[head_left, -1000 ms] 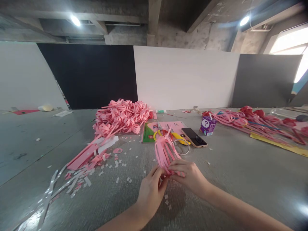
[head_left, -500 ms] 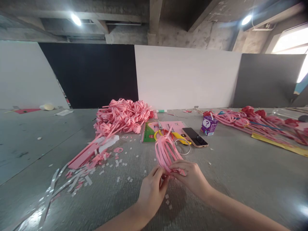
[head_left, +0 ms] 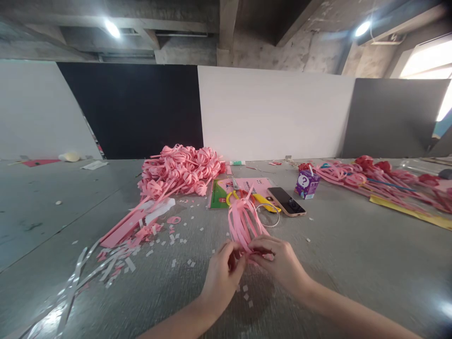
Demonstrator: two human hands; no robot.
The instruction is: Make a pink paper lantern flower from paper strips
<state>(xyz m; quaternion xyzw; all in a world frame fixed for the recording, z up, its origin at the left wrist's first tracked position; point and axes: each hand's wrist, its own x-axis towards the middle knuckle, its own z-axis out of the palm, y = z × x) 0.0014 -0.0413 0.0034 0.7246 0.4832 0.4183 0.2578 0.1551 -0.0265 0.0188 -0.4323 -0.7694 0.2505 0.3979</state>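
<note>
A bundle of looped pink paper strips stands up from the table between my hands, its loops bulging away from me. At the bundle's near end, my left hand pinches the strips between thumb and fingers. My right hand closes on the same end from the other side, its fingertips almost meeting the left ones. Just beyond the bundle lie yellow-handled scissors, partly covered by the strips, on a pink and green booklet. A thin ring rests beside the bundle.
A heap of pink paper loops sits back left, with paper scraps and silvery ribbon nearer. A phone and purple drink carton stand right of the booklet. More pink strips spread far right. White panels edge the table.
The fingers of my left hand have shifted slightly at the bundle's near end. Both hands stay on the strips, and everything else looks the same.
</note>
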